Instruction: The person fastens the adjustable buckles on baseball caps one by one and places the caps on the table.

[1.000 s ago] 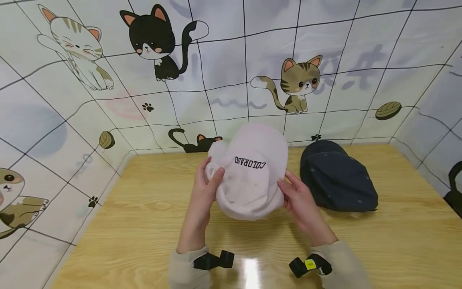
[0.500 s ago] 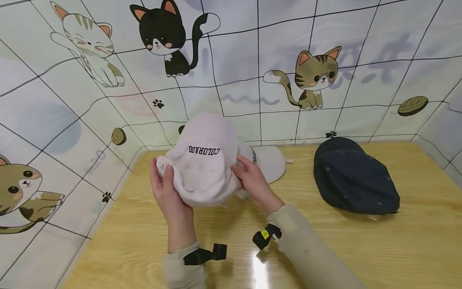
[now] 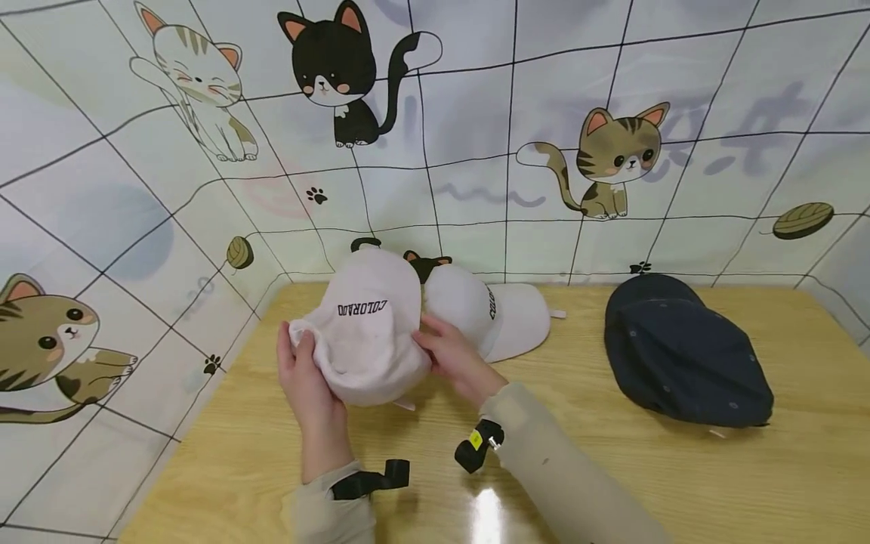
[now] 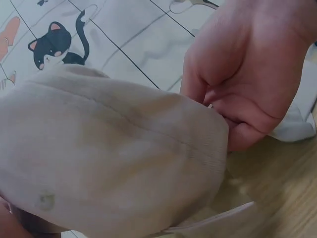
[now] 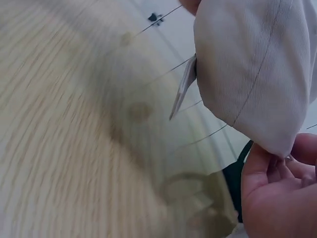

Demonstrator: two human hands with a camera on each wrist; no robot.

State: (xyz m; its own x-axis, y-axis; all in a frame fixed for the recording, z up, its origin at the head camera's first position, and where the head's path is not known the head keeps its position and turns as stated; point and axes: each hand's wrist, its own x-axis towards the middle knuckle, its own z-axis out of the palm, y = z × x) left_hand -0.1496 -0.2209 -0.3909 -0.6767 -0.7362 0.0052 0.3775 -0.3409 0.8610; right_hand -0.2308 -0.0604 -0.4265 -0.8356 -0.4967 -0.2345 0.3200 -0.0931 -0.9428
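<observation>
Both hands hold a white baseball cap above the table, its crown toward the person and its brim pointing at the back wall. Upside down across its front reads COLORADO in black letters. My left hand grips the cap's left side, thumb over the bunched edge. On the opposite side, my right hand pinches the fabric near the brim's base. The left wrist view shows the cap's seamed cloth and a thin strap end hanging below. Some fingertips are hidden behind the cloth.
A second white cap with black lettering lies just behind the right hand, brim to the right. Farther right, a dark navy cap rests on the wooden table. A cat-patterned wall covering closes off the back and left.
Both hands have carried the held cap leftward and then lowered it slightly, uncovering the second white cap behind it. The head view has turned a little. The navy cap stays put.
</observation>
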